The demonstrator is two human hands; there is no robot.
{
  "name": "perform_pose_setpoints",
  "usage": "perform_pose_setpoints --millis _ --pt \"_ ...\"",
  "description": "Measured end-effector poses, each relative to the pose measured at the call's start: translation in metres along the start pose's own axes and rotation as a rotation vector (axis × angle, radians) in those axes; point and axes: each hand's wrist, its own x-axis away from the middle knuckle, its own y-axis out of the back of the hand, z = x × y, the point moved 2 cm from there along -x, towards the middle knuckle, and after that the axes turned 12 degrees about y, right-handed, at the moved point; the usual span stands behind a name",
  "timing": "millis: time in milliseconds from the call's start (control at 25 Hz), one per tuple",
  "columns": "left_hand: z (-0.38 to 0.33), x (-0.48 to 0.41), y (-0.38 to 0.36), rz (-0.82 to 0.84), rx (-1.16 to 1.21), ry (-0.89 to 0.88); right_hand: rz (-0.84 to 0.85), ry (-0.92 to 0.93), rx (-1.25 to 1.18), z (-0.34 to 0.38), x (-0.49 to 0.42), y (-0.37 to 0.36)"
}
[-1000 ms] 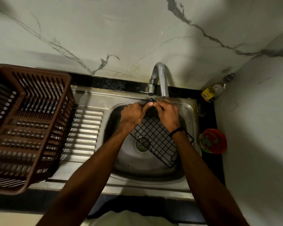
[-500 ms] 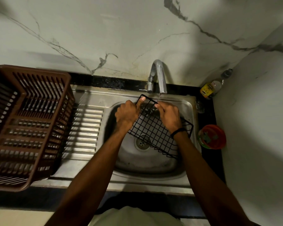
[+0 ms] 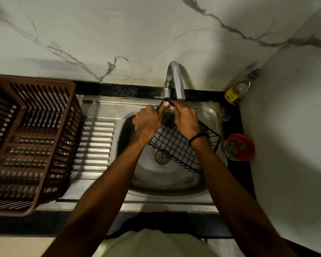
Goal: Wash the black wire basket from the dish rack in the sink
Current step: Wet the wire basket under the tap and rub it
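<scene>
The black wire basket (image 3: 176, 145) is held tilted over the steel sink (image 3: 165, 180), its top corner raised just under the curved tap (image 3: 175, 80). My left hand (image 3: 148, 121) grips the basket's upper left edge, thumb on the top wire. On the upper right part my right hand (image 3: 186, 120) is closed, fingertips on the same top corner. The basket's lower end hangs above the drain (image 3: 161, 156). Both hands hide part of the mesh.
A brown plastic dish rack (image 3: 28, 141) stands on the ribbed drainboard (image 3: 95, 147) at left. A yellow-labelled bottle (image 3: 236, 91) lies in the back right corner. An orange tub (image 3: 239, 147) sits right of the sink. Marbled walls close the back and right.
The basket has been lifted and tipped, so its top corner now sits higher, right under the tap spout. Both hands have risen with it.
</scene>
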Motion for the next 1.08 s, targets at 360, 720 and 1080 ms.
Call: perform_pose_setpoints --millis 360,720,1080 --pt "-0.004 0.003 0.001 0.009 -0.002 0.020 -0.035 -0.003 0.021 -0.003 -0.002 0.003" --pt "0.006 -0.005 0.014 -0.048 0.050 0.068 -0.039 -0.012 0.039 -0.006 0.002 0.006" --pt "0.023 -0.026 0.018 -0.048 0.052 0.030 -0.052 -0.068 0.074 -0.010 0.015 0.007"
